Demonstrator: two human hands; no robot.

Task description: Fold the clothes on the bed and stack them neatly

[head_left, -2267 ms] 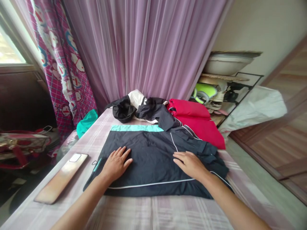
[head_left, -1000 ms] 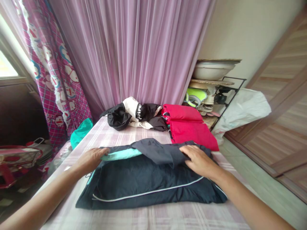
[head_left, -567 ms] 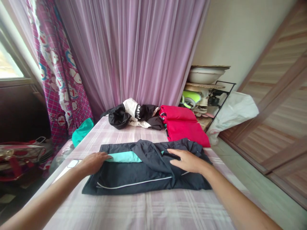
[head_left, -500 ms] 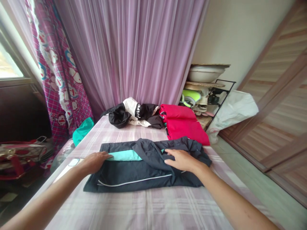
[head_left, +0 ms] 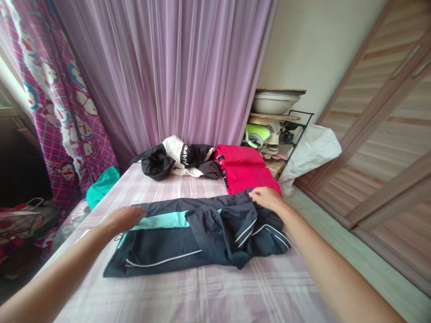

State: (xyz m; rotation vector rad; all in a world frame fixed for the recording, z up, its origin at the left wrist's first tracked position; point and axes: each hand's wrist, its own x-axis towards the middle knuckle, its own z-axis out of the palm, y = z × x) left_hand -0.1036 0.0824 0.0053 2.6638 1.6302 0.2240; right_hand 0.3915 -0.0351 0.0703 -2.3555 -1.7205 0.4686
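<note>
On the near part of the checked cloth point(head_left: 191, 294), short of the red clothes point(head_left: 249, 172) and the black-and-white clothes point(head_left: 180, 157), the jacket point(head_left: 155, 244) lies in a low, doubled strip running left to right. It looks thin, light and rather slick, so it should bend anywhere, slide over itself easily and be hard to damage; the layers probably shift unless two spots are held together. The far edge, near its left and right ends, seems the best place to take hold, while the loose flap point(head_left: 207, 229) right of the middle would likely slip if lifted alone. The right hand point(head_left: 267, 197) is at the far edge towards the right, its fingers pinching the fabric; the left hand point(head_left: 126, 219) touches the far left corner, though whether its fingers grip I cannot tell. Compared with half a second ago, the right hand has gone from above the jacket's right part to its far edge, the flap lies differently with more white piping point(head_left: 247, 233) showing, and the left hand remains at its corner.
</note>
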